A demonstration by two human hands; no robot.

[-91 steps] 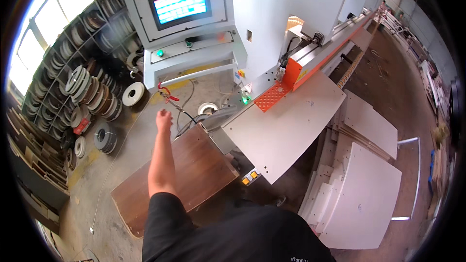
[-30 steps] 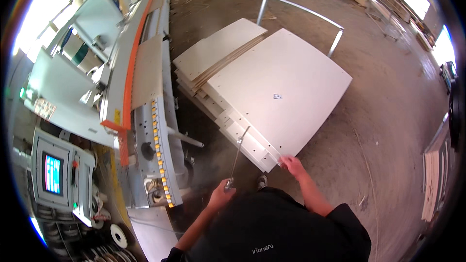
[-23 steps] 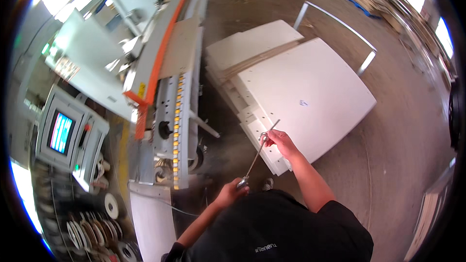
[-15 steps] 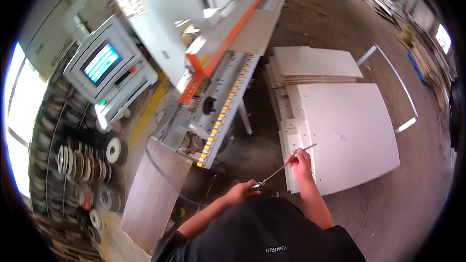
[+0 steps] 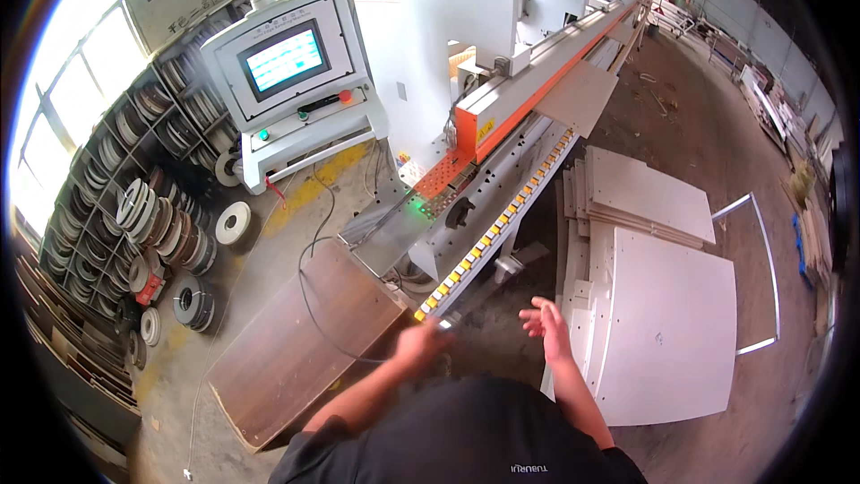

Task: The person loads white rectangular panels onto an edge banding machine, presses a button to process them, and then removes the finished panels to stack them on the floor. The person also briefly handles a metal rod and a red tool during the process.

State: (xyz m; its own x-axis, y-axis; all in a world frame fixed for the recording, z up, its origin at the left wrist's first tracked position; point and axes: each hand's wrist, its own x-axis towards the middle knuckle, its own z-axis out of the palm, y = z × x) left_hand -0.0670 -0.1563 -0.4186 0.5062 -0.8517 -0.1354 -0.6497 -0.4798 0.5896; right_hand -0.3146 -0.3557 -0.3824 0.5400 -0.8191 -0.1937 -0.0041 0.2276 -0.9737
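My left hand (image 5: 418, 347) is smeared by motion near the front end of the machine's roller rail (image 5: 488, 240). Its fingers are closed around an air blow gun, of which only a shiny metal bit (image 5: 445, 324) shows. A thin dark hose (image 5: 311, 305) curves over a brown wood-grain board (image 5: 309, 341) toward this hand. My right hand (image 5: 548, 330) is raised with fingers apart and nothing in them. It is just left of a stack of white panels (image 5: 667, 327).
An edge-banding machine with an orange-trimmed beam (image 5: 537, 76) runs away to the far right. At left stand a control console (image 5: 300, 72) with a lit screen and racks of edge-band rolls (image 5: 166, 224). A white strip frame (image 5: 770, 278) lies right of the panels.
My right hand has let go of the gun's long thin nozzle and opened. The left hand has swung the gun away to the left and forward. The view has shifted toward the console.
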